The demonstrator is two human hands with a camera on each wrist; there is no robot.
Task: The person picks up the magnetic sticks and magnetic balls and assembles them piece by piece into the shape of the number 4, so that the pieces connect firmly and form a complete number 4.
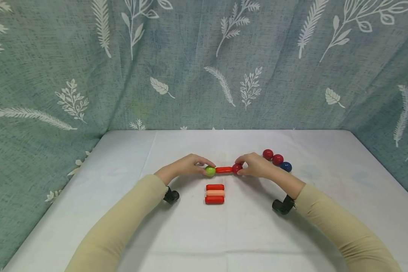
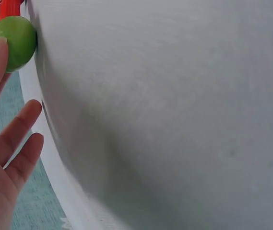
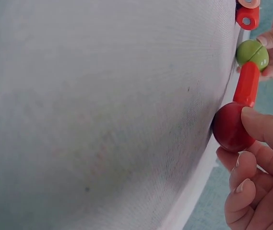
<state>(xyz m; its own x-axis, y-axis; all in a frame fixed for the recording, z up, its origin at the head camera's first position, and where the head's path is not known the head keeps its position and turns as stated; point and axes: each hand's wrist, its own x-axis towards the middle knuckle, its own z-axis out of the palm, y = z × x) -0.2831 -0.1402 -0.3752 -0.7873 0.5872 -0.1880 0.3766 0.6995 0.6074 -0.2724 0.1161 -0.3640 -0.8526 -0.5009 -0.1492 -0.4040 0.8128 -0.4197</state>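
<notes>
My left hand (image 1: 189,165) pinches a green ball (image 1: 210,171) between thumb and fingers at the left end of a red rod (image 1: 223,170). At the rod's right end my right hand (image 1: 255,165) pinches a dark red ball (image 1: 237,168). Ball, rod and ball form one straight line low over the white table. In the right wrist view the red rod (image 3: 246,85) meets both the dark red ball (image 3: 232,127) and the green ball (image 3: 252,53). The left wrist view shows the thumb on the green ball (image 2: 18,43), with the other fingers spread apart.
Nearer the front lie two red rods (image 1: 215,200) with a peach-coloured rod (image 1: 215,193) between them, side by side. Behind my right hand, two dark red balls (image 1: 268,154) and a blue ball (image 1: 286,166) sit in a slanting row. A patterned green curtain (image 1: 190,75) hangs behind the table.
</notes>
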